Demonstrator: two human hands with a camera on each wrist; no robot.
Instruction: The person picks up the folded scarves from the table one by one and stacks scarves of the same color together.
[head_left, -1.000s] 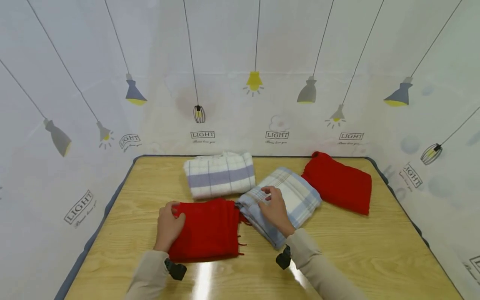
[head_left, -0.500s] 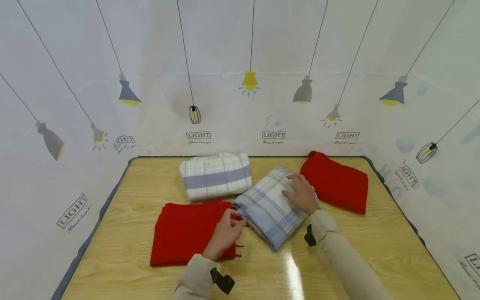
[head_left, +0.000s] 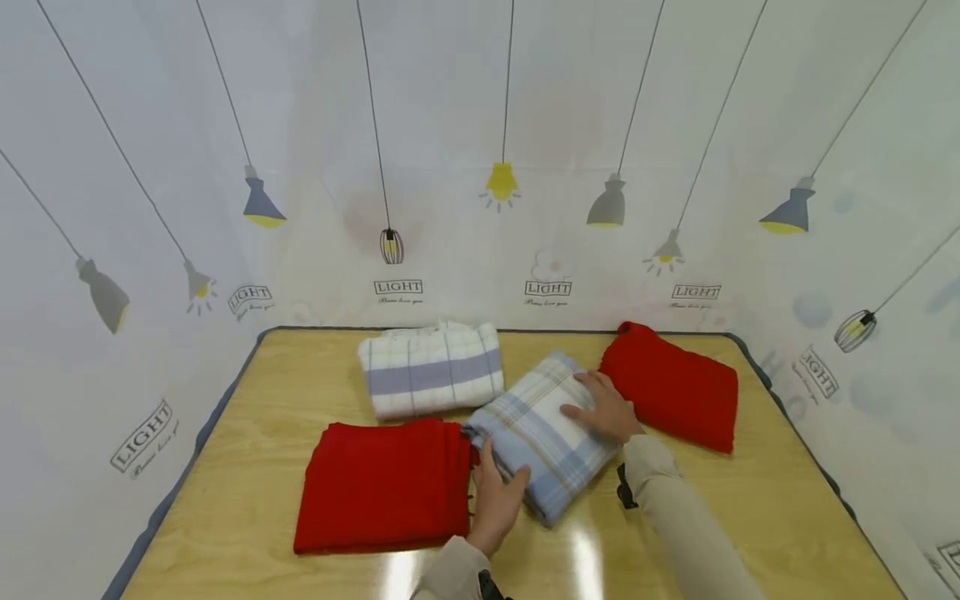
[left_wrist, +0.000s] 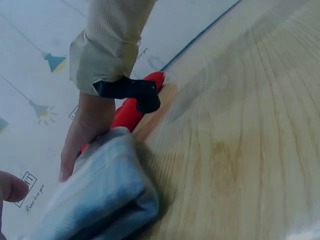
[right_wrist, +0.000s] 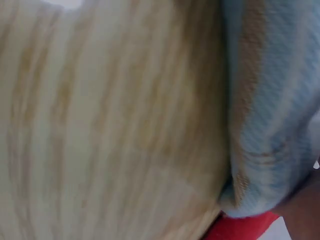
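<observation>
The left hand [head_left: 497, 498] had left the near red towel [head_left: 384, 486] and gripped the plaid towel's [head_left: 534, 433] near edge; the right hand [head_left: 606, 408] stayed pressed flat, fingers straight, on top — both hands now bracketed that one towel on the surface [head_left: 750, 517].

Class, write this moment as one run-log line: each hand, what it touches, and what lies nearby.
left hand: grips near edge of blue plaid towel | right hand: rests flat on its top | nearby: red towel, striped towel, second red towel
</observation>
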